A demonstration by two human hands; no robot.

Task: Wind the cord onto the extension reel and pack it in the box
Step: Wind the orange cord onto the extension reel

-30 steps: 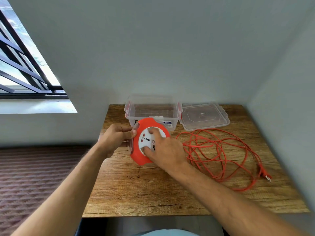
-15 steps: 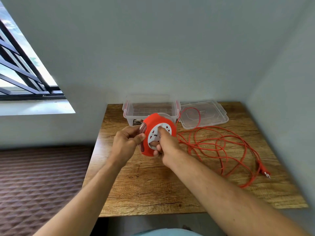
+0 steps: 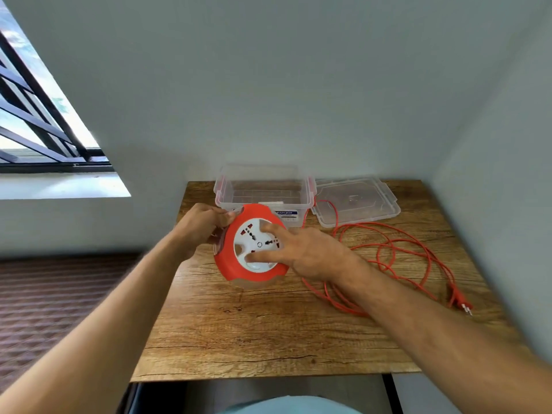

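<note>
My left hand (image 3: 198, 227) grips the orange extension reel (image 3: 239, 270) above the bench (image 3: 254, 330), right fingers (image 3: 270, 228) now splayed on its white face after cranking, most cord (image 3: 388, 255) still loose, box (image 3: 263, 189) waits.

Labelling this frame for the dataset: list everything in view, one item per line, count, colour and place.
extension reel: 1, orange with white socket face, held above table centre
cord: 1, orange, loose loops on table right
plug: 1, orange, at cord end, right edge
box: 1, clear, red clips, back of table, open
lid: 1, clear, right of box
table: 1, wood
window: 1, dark bars, left
left hand: grips reel rim
right hand: fingers on socket face
</note>
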